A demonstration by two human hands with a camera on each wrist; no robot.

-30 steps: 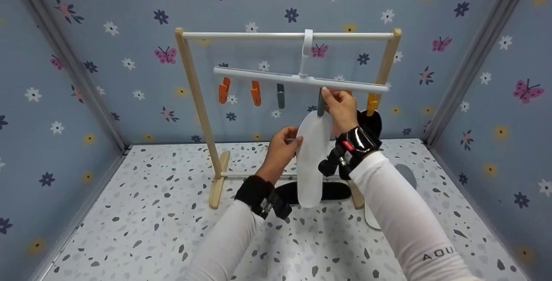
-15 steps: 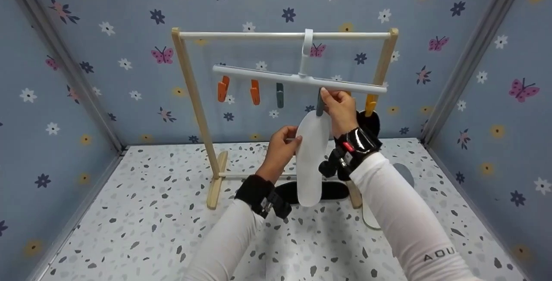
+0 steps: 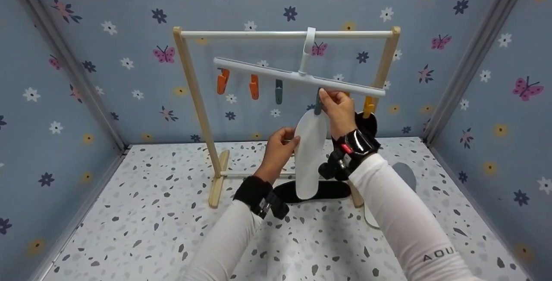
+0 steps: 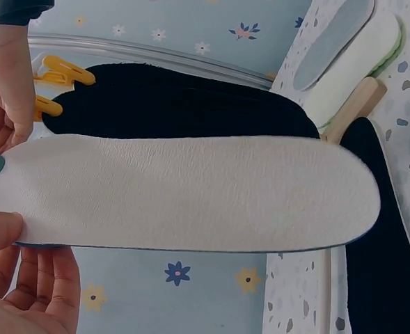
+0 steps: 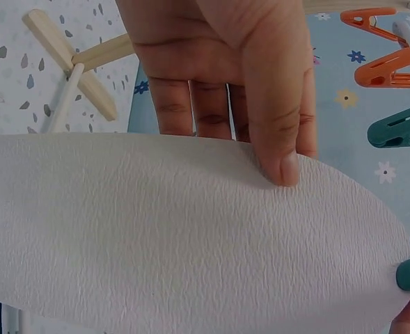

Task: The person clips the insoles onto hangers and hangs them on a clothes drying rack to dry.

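Note:
A white insole [image 3: 308, 156] hangs toe-up below the hanger [image 3: 276, 73], its upper tip in the jaws of a dark green clip [image 3: 318, 102]. My right hand [image 3: 340, 110] pinches that clip between thumb and fingers. Lower down, my left hand [image 3: 278, 149] grips the insole's left edge, thumb on the near face and fingers behind, as the right wrist view shows up close. Behind my right wrist, yellow clips [image 4: 65, 72] hold black insoles [image 4: 184, 104]. Two orange clips [image 3: 254, 87] and another green clip [image 3: 279, 92] hang with nothing in them on the hanger's left half.
The hanger hooks over the top rail [image 3: 241, 34] of a wooden-sided rack [image 3: 196, 87]. A black insole [image 3: 334, 189] lies on the speckled table [image 3: 142, 229] beneath. A grey insole [image 4: 333, 42] and a whitish one [image 4: 358, 66] lie on the right. Patterned walls stand around.
The hanger tilts more steeply, its left end and the clips there rising while the right end dips. The white insole's lower end has shifted slightly up. Both hands keep their holds.

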